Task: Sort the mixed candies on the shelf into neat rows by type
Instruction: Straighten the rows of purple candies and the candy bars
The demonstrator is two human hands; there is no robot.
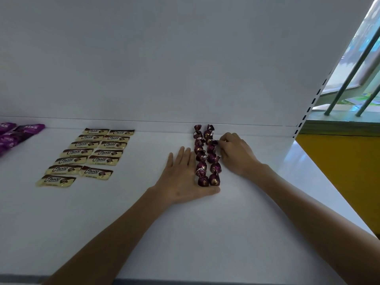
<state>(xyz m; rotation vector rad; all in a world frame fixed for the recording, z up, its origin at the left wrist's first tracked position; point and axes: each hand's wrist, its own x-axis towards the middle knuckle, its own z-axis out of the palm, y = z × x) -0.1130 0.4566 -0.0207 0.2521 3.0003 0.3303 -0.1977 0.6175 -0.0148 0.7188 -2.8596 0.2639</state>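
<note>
Maroon foil-twist candies (207,155) lie nearly sorted in two rows, left grip (183,177) spread flat alongside, right grip (236,155) pinching one.

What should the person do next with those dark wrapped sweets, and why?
Probably ease the sweet pinched by the right hand into line in the right row, then let go. The two rows look otherwise formed, and the flat left hand lies along the left row as a guide.

dim, soft daylight from window (349,50) at right; wide-angle edge distortion.
</note>
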